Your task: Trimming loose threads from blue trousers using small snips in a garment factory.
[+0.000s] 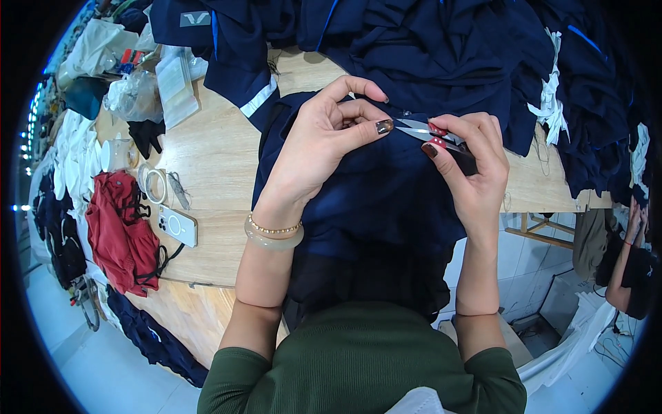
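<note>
The right hand (pixel 476 155) grips a pair of small scissors (pixel 417 131) between thumb and fingers. The blades point toward the left hand (pixel 334 134) and stand slightly apart at the tips. The left thumb and middle finger are drawn together at the upper edge of a dark blue garment (pixel 386 193) and appear to pinch it; whether a thread also lies between them is too small to tell. The left index finger arches above, clear of the thumb.

The garment lies below and between both hands, over the lap and against the near edge of the wooden table (pixel 214 165). The scissor tips are just beside the left thumb.

Beyond the hands, a pile of dark blue clothes (pixel 441 55) covers the far side of the table. On the left side of the table are a phone (pixel 181 228), a red bag (pixel 124 238) beside it, and rolls of tape (pixel 156 186) near both.
</note>
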`<state>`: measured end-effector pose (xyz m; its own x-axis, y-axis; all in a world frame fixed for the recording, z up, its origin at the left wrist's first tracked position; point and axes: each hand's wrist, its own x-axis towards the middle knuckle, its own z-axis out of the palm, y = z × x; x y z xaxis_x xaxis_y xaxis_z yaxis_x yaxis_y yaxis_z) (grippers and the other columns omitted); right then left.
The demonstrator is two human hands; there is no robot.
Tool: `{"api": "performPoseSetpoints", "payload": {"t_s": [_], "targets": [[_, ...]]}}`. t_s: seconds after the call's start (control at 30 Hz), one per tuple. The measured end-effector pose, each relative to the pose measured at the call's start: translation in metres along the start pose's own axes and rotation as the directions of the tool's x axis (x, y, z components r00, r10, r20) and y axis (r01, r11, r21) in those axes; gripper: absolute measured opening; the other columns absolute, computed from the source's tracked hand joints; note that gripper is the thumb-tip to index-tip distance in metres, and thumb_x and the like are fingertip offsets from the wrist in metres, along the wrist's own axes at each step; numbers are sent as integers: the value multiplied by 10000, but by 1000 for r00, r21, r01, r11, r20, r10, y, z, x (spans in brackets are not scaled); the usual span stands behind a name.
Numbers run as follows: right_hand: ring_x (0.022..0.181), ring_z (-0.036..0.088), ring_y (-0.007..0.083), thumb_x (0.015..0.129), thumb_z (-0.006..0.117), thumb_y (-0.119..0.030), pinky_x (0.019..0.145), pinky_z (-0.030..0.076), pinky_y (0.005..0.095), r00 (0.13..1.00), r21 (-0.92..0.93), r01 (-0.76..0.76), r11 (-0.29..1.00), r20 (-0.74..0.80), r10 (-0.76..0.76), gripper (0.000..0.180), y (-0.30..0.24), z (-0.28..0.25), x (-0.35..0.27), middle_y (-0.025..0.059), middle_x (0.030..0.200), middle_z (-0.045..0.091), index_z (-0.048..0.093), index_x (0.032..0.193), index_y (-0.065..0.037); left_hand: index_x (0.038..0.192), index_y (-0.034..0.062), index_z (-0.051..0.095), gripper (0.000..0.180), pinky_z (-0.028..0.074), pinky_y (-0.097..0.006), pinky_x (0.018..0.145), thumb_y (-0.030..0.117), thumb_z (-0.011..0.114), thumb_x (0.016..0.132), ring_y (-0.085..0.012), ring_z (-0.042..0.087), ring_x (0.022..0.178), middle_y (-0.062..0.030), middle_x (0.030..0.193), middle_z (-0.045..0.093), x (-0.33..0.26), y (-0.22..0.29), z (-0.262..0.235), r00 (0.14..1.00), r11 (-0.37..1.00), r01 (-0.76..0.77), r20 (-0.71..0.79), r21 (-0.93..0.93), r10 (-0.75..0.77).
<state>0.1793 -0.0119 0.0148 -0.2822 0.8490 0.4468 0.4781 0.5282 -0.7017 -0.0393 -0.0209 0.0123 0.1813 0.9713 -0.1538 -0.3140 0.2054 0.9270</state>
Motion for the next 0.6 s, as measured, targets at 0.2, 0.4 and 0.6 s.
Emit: {"api": "performPoseSetpoints", "payload": {"t_s": [0.2,0.4,0.6], "targets": [[828,498,201,751,800,-101,712,413,304,998,-13,63,998,-18,-63,253,3,0,2,33,878,606,736,994,-69,1231,-19,537,370,483,-187,832,-40,678,890,-83,627,891,-68,952,679,0,1,0,1000,1000,0,24,-4,0],[830,498,202,747,799,-108,723,411,308,998,-24,59,998,0,-59,239,1,0,4,31,872,611,740,976,-74,1248,-22,536,390,478,-187,822,-47,675,885,-88,622,886,-72,960,674,0,2,-1,999,998,10,51,-68,-7],[820,510,171,796,774,-90,704,418,281,995,-5,98,995,-9,-98,227,8,0,3,24,882,612,723,1014,-55,1246,-17,537,383,474,-182,819,-45,671,888,-82,614,888,-69,958,670,-1,2,0,999,999,-2,54,-43,5]]}}
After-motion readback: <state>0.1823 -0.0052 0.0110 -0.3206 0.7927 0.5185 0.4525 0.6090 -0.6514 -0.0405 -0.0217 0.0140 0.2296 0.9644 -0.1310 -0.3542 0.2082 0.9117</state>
